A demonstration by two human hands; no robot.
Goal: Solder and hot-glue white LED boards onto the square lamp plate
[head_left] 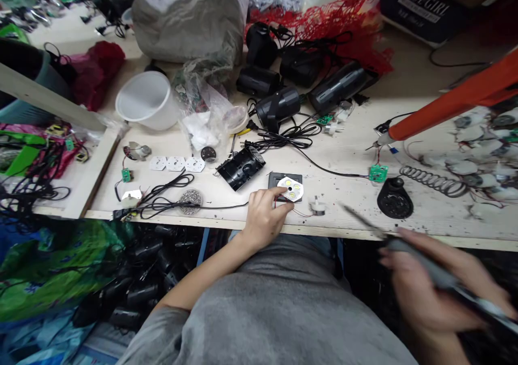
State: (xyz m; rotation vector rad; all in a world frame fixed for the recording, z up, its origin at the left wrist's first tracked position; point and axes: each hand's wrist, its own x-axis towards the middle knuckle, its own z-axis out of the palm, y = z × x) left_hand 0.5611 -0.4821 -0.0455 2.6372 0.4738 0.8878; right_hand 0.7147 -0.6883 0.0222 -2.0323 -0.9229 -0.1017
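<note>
My left hand [265,217] is at the table's front edge, with index finger and thumb against a white LED board [297,191] that has three yellow LEDs. The board lies on a dark square block [275,180], and thin wires lead off beside it. At the right, my right hand [429,284] grips a soldering iron [416,254] by its grey handle; both are smeared by motion, the thin tip pointing left over the table edge. Just right of the LED board lies a small motor [318,207]. A black round-ended part [395,199] lies beyond the iron.
An orange bar [453,98] slants in from the right, its tip above a green circuit board [377,173]. Black housings [279,106] with cables lie at the back. A black half-shell [243,166], a metal wool pad [191,201], white boards [176,164] and a white tub [146,103] are left.
</note>
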